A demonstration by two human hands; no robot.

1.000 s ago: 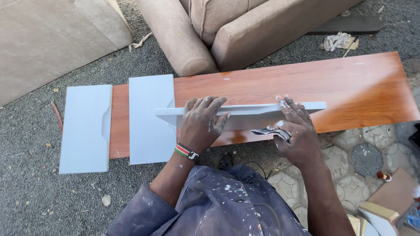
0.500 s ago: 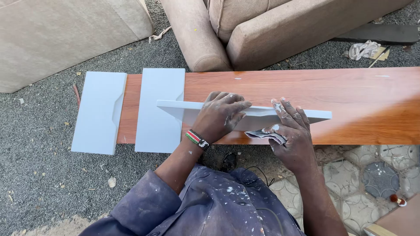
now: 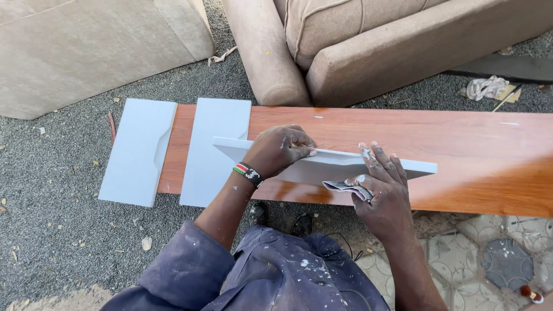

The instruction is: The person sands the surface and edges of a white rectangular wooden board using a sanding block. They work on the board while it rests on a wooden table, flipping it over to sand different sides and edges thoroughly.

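A long pale grey panel [image 3: 322,166] stands on edge across a glossy reddish-brown board [image 3: 461,155]. My left hand [image 3: 280,151], with a beaded wristband, clamps down over the panel's top edge near its left half. My right hand [image 3: 381,183] presses a folded piece of grey sandpaper [image 3: 344,186] against the panel's near face, fingers dusted white. Two more pale grey panels lie flat at the board's left end: one [image 3: 216,151] on the board, one [image 3: 138,151] partly on the gravel.
A beige sofa [image 3: 368,46] stands just beyond the board, and a beige cushion block [image 3: 92,46] at the far left. Grey gravel [image 3: 52,230] lies on the left, patterned tiles [image 3: 489,259] at lower right. A crumpled rag [image 3: 487,87] lies at upper right.
The view has shifted a little, so everything sits lower and to the right. My right hand with the sandpaper has slid slightly along the panel's face. My left hand keeps its grip.
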